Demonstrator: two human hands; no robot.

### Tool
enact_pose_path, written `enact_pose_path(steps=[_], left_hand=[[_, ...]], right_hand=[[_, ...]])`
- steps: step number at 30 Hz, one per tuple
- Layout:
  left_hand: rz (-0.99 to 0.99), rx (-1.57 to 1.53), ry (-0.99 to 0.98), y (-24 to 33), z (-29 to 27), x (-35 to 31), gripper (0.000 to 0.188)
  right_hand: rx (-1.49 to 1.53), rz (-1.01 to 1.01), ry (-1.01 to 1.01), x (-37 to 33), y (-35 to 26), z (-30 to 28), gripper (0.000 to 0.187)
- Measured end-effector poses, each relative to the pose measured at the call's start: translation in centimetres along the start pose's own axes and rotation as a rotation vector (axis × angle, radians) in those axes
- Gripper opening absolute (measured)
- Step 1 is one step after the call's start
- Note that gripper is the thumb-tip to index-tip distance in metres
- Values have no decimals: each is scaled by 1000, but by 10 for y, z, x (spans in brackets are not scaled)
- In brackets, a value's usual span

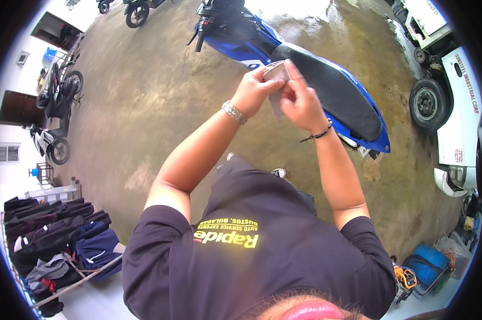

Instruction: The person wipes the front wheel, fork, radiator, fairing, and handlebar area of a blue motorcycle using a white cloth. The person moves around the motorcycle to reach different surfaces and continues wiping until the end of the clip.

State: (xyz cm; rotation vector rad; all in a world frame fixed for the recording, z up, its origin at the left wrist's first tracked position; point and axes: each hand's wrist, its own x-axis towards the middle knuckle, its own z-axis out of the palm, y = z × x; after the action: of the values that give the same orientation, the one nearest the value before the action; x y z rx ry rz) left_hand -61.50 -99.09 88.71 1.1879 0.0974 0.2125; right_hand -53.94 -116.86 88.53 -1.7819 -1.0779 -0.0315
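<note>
Bare-armed and in a dark T-shirt, a person holds a small, thin, pale grey piece (275, 72) up in front of the body, over the near side of a blue motorbike (326, 88) with a long black seat. The left hand (251, 92), with a metal watch (234, 112) at the wrist, pinches the piece between thumb and fingers. The right hand (303, 104), wearing a dark beaded bracelet (322, 129), meets its right edge, index finger extended, others curled; whether these grip cannot be told. Below spreads a wet-looking brown floor (161, 122).
</note>
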Motion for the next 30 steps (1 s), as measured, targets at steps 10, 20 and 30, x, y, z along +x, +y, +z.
enact_pose_path(steps=[10,20,30], left_hand=[[-153,34,-300,117,-59,-57,22],[-52,120,164,162,-151,-158,31],[-249,-480,14,14,-167,-268,82]], right_hand=[[1043,347,-184,-41,13,63,73],[931,619,-447,-7,-122,99,24],[1279,843,-488,-47,-118,148,35]])
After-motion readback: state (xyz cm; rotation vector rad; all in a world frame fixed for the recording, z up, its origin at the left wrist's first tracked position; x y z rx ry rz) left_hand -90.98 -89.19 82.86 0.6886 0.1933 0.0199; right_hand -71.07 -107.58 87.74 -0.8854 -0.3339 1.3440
